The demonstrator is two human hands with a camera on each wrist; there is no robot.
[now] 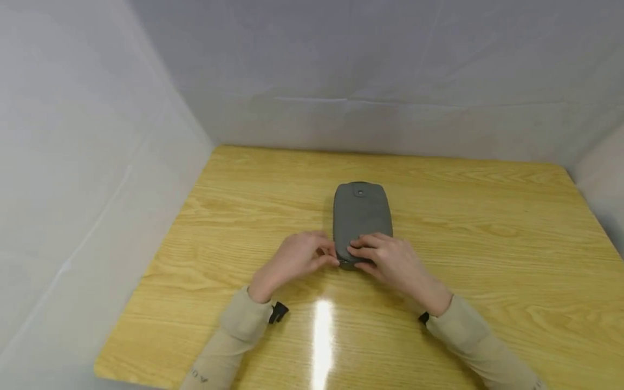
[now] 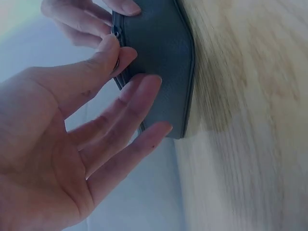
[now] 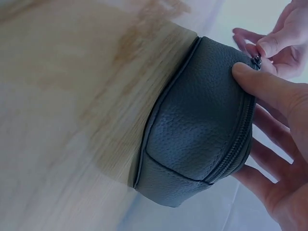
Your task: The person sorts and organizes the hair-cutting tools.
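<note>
A grey leather pouch (image 1: 362,214) with a snap at its far end lies flat in the middle of the wooden table (image 1: 487,244). Both hands meet at its near end. My left hand (image 1: 327,257) pinches the small metal zipper pull (image 3: 256,60) between thumb (image 2: 103,53) and forefinger, its other fingers spread loosely beside the pouch (image 2: 159,62). My right hand (image 1: 363,254) grips the same end, with the thumb (image 3: 243,72) pressing one face of the pouch (image 3: 197,130) and the fingers along the other side. The zip (image 3: 240,139) looks closed along the end that shows.
White sheeted walls (image 1: 97,162) close in the table on the left, back and right. The table's front edge runs just beneath my beige sleeves (image 1: 239,325). A bright glare stripe (image 1: 322,336) lies on the wood between my forearms.
</note>
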